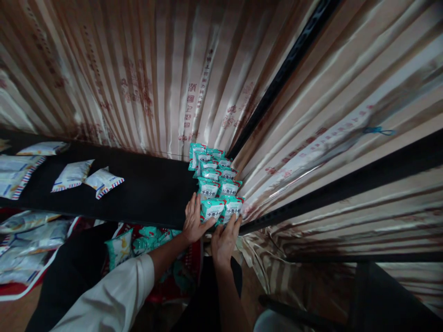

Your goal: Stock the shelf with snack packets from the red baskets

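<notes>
Two columns of small teal snack packets stand on the right end of a black shelf, one row behind another. In the front row are a left packet and a right packet, printed with dark Chinese characters. My left hand rests along the left side of the front left packet, fingers stretched out and thumb across its lower front edge. Against the lower front of the right packet lie the extended fingertips of my right hand. Neither hand is wrapped round a packet.
White snack packets with striped edges lie farther left on the shelf. Below it, a red bag holds more teal packets; other white packets lie at far left. Pleated printed curtains and a dark upright post border the shelf.
</notes>
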Tool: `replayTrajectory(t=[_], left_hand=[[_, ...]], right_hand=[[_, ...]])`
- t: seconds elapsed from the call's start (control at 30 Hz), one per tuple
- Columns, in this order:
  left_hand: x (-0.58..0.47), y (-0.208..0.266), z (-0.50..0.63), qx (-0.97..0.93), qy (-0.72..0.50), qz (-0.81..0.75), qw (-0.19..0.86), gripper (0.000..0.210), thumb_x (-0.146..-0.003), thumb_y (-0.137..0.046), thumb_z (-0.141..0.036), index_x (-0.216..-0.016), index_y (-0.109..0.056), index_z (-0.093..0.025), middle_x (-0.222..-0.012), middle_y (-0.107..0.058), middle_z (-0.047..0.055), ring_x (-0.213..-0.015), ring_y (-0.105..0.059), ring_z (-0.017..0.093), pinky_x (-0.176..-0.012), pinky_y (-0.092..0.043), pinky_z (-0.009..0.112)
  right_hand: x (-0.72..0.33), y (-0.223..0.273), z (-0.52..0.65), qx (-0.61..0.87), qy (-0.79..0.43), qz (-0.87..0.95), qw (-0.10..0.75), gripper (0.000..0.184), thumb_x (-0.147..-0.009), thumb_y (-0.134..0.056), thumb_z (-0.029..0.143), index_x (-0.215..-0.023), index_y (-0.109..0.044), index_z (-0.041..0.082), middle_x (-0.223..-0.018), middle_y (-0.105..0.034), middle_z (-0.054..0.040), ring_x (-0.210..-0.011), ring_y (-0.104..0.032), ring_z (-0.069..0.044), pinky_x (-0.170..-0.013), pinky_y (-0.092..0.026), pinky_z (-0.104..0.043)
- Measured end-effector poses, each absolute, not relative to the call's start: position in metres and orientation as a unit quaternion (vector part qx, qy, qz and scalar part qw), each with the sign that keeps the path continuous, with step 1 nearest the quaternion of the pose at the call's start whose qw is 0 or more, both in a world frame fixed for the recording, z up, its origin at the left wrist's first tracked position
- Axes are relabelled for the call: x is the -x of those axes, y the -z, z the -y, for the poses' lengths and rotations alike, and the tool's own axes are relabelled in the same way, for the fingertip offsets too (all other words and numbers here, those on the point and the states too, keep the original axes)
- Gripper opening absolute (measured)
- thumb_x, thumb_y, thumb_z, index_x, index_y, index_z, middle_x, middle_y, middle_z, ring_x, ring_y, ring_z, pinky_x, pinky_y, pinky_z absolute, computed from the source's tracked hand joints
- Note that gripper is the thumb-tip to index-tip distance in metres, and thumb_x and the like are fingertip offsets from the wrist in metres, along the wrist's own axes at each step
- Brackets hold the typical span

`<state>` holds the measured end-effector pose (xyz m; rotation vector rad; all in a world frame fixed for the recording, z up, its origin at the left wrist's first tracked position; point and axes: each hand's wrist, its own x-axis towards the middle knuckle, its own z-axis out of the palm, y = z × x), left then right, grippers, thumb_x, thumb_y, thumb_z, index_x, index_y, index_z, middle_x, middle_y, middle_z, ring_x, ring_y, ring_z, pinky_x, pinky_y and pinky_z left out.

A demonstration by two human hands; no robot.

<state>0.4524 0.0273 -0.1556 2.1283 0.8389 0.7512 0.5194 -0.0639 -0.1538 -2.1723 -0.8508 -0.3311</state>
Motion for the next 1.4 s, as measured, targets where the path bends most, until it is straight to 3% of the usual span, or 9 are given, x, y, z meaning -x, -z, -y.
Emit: replayTrajectory(t=[0.13,0.27,0.4,0.53,0.73,0.93,1.07,1.23,1.4], left_hand=[[-0.450,0.155,-0.029,-0.823,-0.293,-0.318,0.369,0.092,-0.079,-0.044,-0.061,-0.143,0.000,-0.012,-0.150,-0.005,0.021,-0.139,-0.005,0.028,-0.110,-0.010,0.050],[-0.439,0.149,-0.025,-0.818,-0.321,-0.297,0.373,0.079,-0.085,-0.039,-0.052,-0.143,-0.002,-0.014,-0.151,-0.004,0.018,-0.139,-0.006,0.028,-0.110,-0.014,0.049],[-0.407,0.148,-0.015,-0.797,-0.374,-0.310,0.359,0.053,-0.092,-0.031,-0.035,-0.140,-0.021,-0.014,-0.148,-0.018,0.016,-0.137,-0.016,0.024,-0.109,-0.022,0.044],[-0.367,0.155,-0.009,-0.799,-0.369,-0.324,0.346,0.037,-0.092,-0.032,-0.028,-0.125,-0.044,-0.017,-0.140,-0.035,0.013,-0.131,-0.031,0.022,-0.107,-0.029,0.044],[-0.359,0.155,-0.024,-0.778,-0.328,-0.316,0.432,0.041,-0.092,-0.029,-0.032,-0.127,-0.045,-0.017,-0.138,-0.041,0.011,-0.129,-0.036,0.019,-0.108,-0.031,0.041],[-0.406,0.153,-0.048,-0.776,-0.302,-0.271,0.483,0.050,-0.093,-0.022,-0.036,-0.133,-0.039,-0.013,-0.143,-0.036,0.009,-0.137,-0.022,0.017,-0.113,-0.024,0.041],[-0.421,0.151,-0.052,-0.782,-0.271,-0.252,0.502,0.052,-0.093,-0.018,-0.035,-0.135,-0.037,-0.010,-0.143,-0.037,0.010,-0.135,-0.026,0.015,-0.113,-0.025,0.038],[-0.397,0.145,-0.056,-0.761,-0.317,-0.275,0.496,0.049,-0.092,-0.021,-0.033,-0.129,-0.043,-0.009,-0.140,-0.040,0.012,-0.132,-0.032,0.016,-0.112,-0.027,0.036],[-0.330,0.147,-0.049,-0.721,-0.346,-0.410,0.440,0.030,-0.088,-0.035,-0.024,-0.101,-0.060,-0.017,-0.106,-0.062,0.009,-0.102,-0.056,0.017,-0.094,-0.044,0.035]], right_hand=[[-0.516,0.153,0.066,0.850,0.121,0.334,0.390,0.057,-0.088,-0.029,0.028,-0.141,-0.018,0.009,-0.147,-0.012,-0.0226,-0.136,-0.014,-0.032,-0.102,-0.026,-0.057],[-0.509,0.142,0.072,0.845,0.125,0.343,0.390,0.056,-0.089,-0.030,0.029,-0.140,-0.022,0.009,-0.147,-0.014,-0.0235,-0.136,-0.016,-0.033,-0.099,-0.029,-0.057],[-0.490,0.138,0.084,0.811,0.157,0.374,0.421,0.048,-0.089,-0.035,0.028,-0.134,-0.034,0.011,-0.138,-0.034,-0.0219,-0.131,-0.030,-0.030,-0.099,-0.034,-0.052],[-0.463,0.153,0.090,0.787,0.085,0.425,0.439,0.036,-0.090,-0.035,0.027,-0.121,-0.048,0.014,-0.123,-0.051,-0.0170,-0.118,-0.046,-0.023,-0.095,-0.040,-0.044],[-0.434,0.167,0.071,0.794,-0.052,0.439,0.418,0.038,-0.090,-0.031,0.032,-0.118,-0.052,0.016,-0.124,-0.050,-0.0161,-0.119,-0.045,-0.024,-0.094,-0.041,-0.044],[-0.435,0.169,0.052,0.780,-0.042,0.451,0.433,0.042,-0.089,-0.032,0.031,-0.122,-0.047,0.011,-0.126,-0.048,-0.0197,-0.120,-0.043,-0.025,-0.095,-0.039,-0.045],[-0.440,0.171,0.047,0.774,-0.035,0.465,0.429,0.041,-0.088,-0.032,0.030,-0.122,-0.045,0.012,-0.125,-0.047,-0.0192,-0.119,-0.043,-0.025,-0.095,-0.039,-0.045],[-0.433,0.166,0.047,0.778,-0.048,0.467,0.417,0.037,-0.088,-0.032,0.027,-0.118,-0.049,0.013,-0.122,-0.050,-0.0163,-0.117,-0.045,-0.023,-0.094,-0.039,-0.044],[-0.420,0.167,0.055,0.782,-0.050,0.477,0.398,0.033,-0.089,-0.031,0.026,-0.109,-0.056,0.017,-0.118,-0.054,-0.0136,-0.114,-0.047,-0.022,-0.095,-0.040,-0.046]])
